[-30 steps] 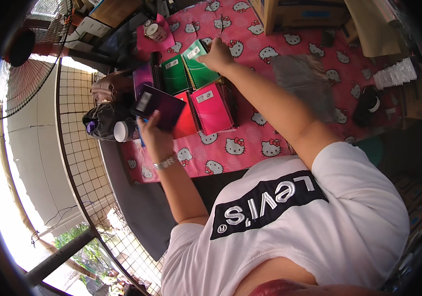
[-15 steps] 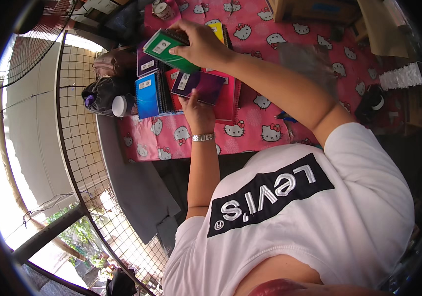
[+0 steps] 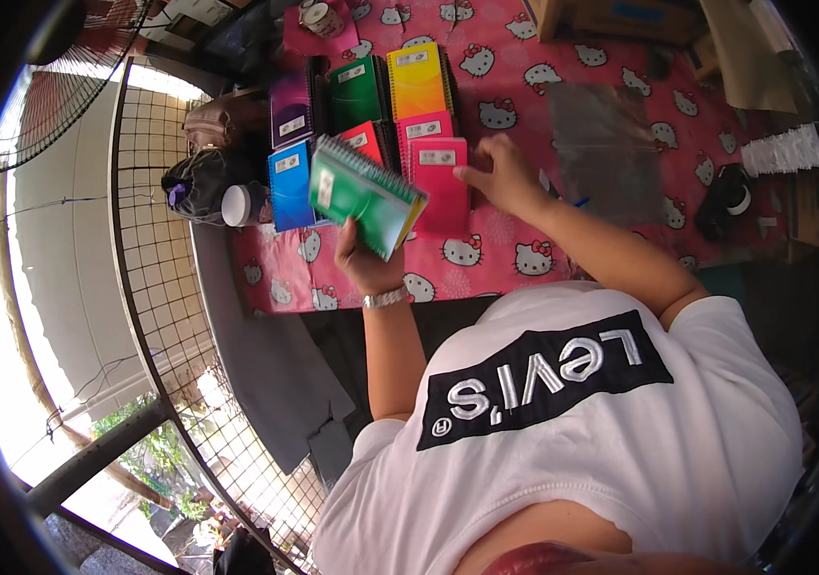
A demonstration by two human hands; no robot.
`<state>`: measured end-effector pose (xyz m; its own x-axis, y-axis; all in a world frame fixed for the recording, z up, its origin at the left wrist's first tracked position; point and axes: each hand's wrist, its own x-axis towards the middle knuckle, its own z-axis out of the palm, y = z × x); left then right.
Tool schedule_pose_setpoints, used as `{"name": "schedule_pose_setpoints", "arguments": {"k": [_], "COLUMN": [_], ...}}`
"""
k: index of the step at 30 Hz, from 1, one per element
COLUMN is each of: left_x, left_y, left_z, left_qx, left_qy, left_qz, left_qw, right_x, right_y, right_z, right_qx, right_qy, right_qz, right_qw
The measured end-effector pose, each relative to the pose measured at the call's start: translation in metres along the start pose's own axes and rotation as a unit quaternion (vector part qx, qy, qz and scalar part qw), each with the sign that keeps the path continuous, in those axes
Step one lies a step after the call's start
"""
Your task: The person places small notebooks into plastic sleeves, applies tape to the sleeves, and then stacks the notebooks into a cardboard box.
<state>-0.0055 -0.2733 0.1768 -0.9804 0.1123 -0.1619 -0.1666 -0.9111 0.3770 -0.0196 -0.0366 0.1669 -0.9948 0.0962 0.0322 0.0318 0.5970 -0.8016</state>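
Note:
In my left hand (image 3: pixel 371 264) is a small stack of spiral notebooks, tilted above the table, with a green notebook (image 3: pixel 361 199) on top and a yellow edge showing beneath it. My right hand (image 3: pixel 510 180) pinches the right edge of a pink notebook (image 3: pixel 440 177), its thumb over the cover. Around these lie piles of spiral notebooks: purple (image 3: pixel 292 107), green (image 3: pixel 357 91), yellow (image 3: pixel 416 81) and blue (image 3: pixel 289 187). A red notebook (image 3: pixel 359 139) is partly hidden by the held stack.
The table has a pink patterned cover (image 3: pixel 515 225). A clear plastic sheet (image 3: pixel 606 153) lies right of the notebooks, with a black tape dispenser (image 3: pixel 724 203) farther right. A white-lidded jar (image 3: pixel 239 206) and dark bag (image 3: pixel 203 182) stand left, beside a wire grille (image 3: pixel 155 230).
My right hand has left the green notebook and moved right to the pink one. My left hand now carries the green notebook on top, where a purple one showed before.

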Motion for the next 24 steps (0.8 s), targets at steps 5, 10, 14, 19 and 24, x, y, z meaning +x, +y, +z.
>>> {"name": "schedule_pose_setpoints", "arguments": {"k": [5, 10, 14, 19, 24], "left_x": [-0.067, -0.078, -0.091, -0.105, -0.111], "left_y": [0.03, -0.003, 0.007, 0.016, 0.019], "left_z": [-0.037, 0.002, -0.025, -0.059, -0.058], "left_qx": [0.124, -0.022, 0.158, 0.168, 0.077], "left_qy": [0.106, 0.146, 0.174, 0.195, 0.179], "left_qz": [0.024, 0.035, 0.034, 0.029, 0.057], "left_qw": [0.986, 0.988, 0.971, 0.966, 0.979], "right_x": [0.029, 0.048, 0.088, 0.076, 0.056], "right_y": [-0.065, -0.116, -0.09, -0.095, -0.162], "right_z": [-0.036, 0.002, 0.061, 0.068, 0.023], "right_qx": [0.239, 0.061, -0.187, 0.063, 0.148], "right_qy": [-0.123, -0.187, -0.091, -0.049, -0.34], "right_qz": [-0.052, -0.145, -0.064, -0.133, -0.153], "right_qw": [0.962, 0.97, 0.976, 0.988, 0.916]}}
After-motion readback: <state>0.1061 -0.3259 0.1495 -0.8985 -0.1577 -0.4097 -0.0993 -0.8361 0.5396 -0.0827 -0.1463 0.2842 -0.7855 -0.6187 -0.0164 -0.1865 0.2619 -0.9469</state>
